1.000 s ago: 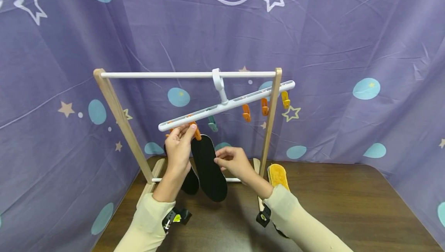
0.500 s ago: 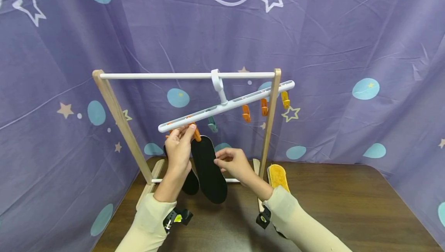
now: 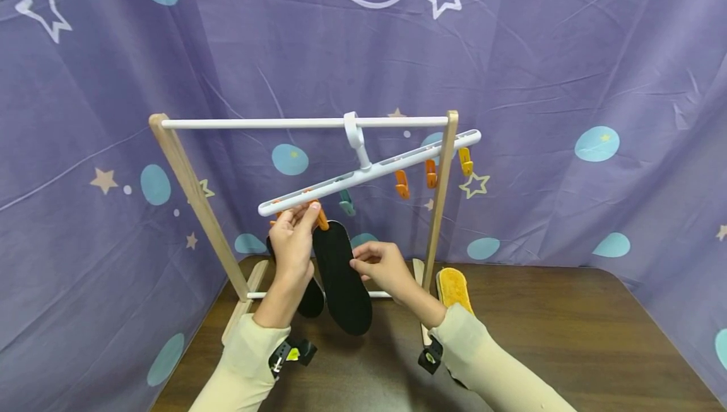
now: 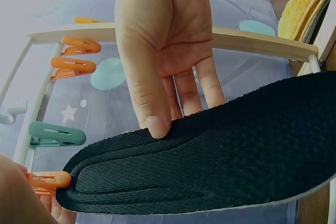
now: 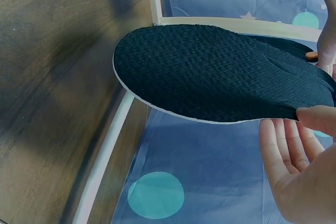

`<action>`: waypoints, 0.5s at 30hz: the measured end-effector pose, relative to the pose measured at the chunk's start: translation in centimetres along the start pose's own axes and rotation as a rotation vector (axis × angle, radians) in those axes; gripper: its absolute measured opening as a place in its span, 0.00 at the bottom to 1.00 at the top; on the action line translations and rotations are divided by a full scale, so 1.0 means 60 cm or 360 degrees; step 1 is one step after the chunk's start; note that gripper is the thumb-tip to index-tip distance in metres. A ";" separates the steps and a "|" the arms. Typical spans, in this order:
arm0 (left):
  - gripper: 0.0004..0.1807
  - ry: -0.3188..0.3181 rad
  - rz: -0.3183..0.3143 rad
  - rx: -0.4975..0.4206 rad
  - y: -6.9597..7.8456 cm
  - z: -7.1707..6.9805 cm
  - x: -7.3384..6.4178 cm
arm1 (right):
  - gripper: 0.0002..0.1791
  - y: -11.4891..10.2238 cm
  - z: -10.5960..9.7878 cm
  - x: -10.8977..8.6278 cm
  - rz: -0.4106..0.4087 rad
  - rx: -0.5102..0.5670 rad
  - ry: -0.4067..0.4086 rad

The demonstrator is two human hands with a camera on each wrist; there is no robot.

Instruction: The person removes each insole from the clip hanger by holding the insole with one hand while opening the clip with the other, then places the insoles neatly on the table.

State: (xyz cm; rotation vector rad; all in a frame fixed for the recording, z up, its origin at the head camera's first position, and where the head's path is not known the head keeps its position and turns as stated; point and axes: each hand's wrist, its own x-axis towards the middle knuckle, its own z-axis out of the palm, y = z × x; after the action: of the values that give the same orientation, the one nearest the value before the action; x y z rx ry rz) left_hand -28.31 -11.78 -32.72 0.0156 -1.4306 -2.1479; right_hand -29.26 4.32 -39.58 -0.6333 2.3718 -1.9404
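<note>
A black insole [image 3: 341,279] hangs below the tilted white hanger [image 3: 369,172], its upper end at an orange clip [image 3: 322,217]. My left hand [image 3: 293,241] pinches that clip, which overlaps the insole's end in the left wrist view. With thumb and fingers my right hand [image 3: 382,267] pinches the insole's right edge; in the right wrist view the thumb lies on top of the insole [image 5: 210,77] and the fingers reach beneath it. Behind my left hand hangs a second black insole [image 3: 311,298], partly hidden.
The hanger hooks over the white top bar [image 3: 255,123] of a wooden-sided rack [image 3: 201,210]. A green clip [image 3: 347,202], two more orange clips and a yellow clip [image 3: 466,161] hang along it. A yellow fuzzy insole [image 3: 454,289] lies on the brown table [image 3: 545,330] at right.
Both hands keep their places on the clip and the insole. The insole's lower end has dropped very slightly; otherwise only the head view shifts a little.
</note>
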 end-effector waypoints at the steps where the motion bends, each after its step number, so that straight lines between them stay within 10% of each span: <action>1: 0.15 0.0003 -0.0003 0.0001 0.000 0.000 0.000 | 0.08 0.000 0.000 0.000 0.0003 0.0002 0.0002; 15: 0.13 0.0044 -0.0001 0.0064 0.002 0.003 -0.001 | 0.07 0.004 0.002 -0.010 0.0054 0.0016 0.0051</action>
State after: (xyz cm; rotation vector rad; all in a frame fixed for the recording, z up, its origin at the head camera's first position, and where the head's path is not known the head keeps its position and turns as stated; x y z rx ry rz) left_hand -28.26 -11.64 -32.57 0.0602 -1.4579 -2.1111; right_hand -28.77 4.44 -40.00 -0.5621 2.3738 -1.9624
